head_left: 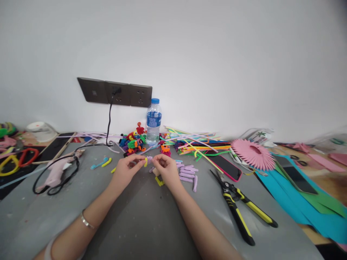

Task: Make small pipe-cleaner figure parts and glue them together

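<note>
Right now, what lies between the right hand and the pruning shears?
In the head view, short purple fuzzy pieces lie between the right hand and pruning shears.

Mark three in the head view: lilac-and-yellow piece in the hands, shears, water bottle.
Lilac-and-yellow piece (149,159): head view, on its lilac part.
Shears (226,185): head view, near the pivot.
Water bottle (154,120): head view, on the blue label.

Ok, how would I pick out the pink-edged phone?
On the gray table, find the black-and-yellow cutters to the right of the right hand. Beyond them lies a phone, dark screen up. Its pink edge sets it apart from the other phone, on green paper.
</note>
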A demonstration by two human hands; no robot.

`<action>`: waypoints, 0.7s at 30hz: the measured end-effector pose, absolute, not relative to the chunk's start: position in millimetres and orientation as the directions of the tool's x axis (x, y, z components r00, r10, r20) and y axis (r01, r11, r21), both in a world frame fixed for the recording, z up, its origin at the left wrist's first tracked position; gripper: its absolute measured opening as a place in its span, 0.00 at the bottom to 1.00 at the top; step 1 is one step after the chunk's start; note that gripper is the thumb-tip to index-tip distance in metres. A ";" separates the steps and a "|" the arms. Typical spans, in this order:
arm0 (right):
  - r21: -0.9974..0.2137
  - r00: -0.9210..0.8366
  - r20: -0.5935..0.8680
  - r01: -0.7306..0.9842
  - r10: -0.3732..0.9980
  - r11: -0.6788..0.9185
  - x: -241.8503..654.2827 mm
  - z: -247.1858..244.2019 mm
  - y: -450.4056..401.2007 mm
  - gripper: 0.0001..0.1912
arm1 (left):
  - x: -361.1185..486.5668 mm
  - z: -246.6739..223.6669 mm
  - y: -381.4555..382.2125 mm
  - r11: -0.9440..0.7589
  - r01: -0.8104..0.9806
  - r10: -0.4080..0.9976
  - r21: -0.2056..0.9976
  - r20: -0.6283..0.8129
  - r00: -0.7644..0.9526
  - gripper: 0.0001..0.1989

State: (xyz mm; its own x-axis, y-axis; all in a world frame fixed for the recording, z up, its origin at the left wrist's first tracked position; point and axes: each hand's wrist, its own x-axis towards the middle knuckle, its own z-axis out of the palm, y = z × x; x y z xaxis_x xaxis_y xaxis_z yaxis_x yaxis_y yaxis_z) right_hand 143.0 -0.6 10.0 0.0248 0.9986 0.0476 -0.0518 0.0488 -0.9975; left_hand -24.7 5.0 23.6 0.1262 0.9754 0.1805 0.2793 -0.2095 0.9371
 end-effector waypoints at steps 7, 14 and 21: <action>-0.994 0.028 0.112 -0.002 0.993 0.112 141.8 7.7 -1.4 0.14 | -23.3 25.1 4.0 -0.197 0.320 0.979 0.927 0.168 0.116 0.15; -0.981 0.140 0.185 -0.033 0.973 0.192 144.7 3.1 2.2 0.11 | -43.3 37.2 14.7 -0.202 0.301 0.979 0.932 0.204 0.023 0.13; -0.774 -0.027 0.508 0.424 0.861 0.470 150.0 3.4 0.2 0.07 | -67.6 42.5 26.9 -0.031 0.117 0.999 0.993 0.036 -0.041 0.17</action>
